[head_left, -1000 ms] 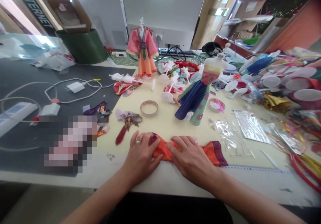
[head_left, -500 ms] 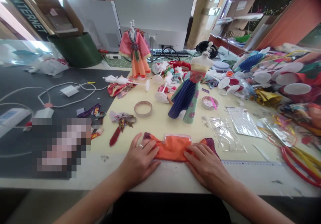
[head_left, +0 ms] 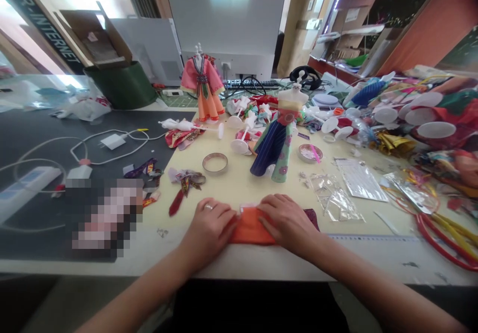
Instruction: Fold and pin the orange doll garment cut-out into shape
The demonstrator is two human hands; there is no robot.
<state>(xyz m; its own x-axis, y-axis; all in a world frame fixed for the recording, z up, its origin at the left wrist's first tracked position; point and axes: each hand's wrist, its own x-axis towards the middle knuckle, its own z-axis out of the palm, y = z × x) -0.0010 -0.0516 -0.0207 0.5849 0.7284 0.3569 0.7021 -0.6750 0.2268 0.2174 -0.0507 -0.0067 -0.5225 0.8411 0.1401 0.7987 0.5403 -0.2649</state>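
An orange cloth piece (head_left: 249, 232), seemingly a small doll garment with dark purple patterned ends, lies flattened near the table's front edge. My left hand (head_left: 211, 225), a ring on one finger, closes on its left side with bent fingers held together. Over its right part, my right hand (head_left: 286, 217) curls its fingers at the far edge; the thumb rests on the front. The purple right end (head_left: 312, 218) shows past the right wrist, while the left end is covered by my hand. A strip of white lining shows at the cloth's far edge.
A ruler (head_left: 373, 239) lies to the right, with clear plastic packets (head_left: 338, 198) behind it. Beyond my hands stand a dressed doll form in a blue skirt (head_left: 269, 149) and another in pink (head_left: 201, 81). A ring-shaped roll (head_left: 214, 163) and patterned ribbons (head_left: 185, 181) lie left.
My right hand has slid left and up to the cloth's far edge, covering more of the orange. The left hand has drawn its fingers together. The head view has tilted up slightly.
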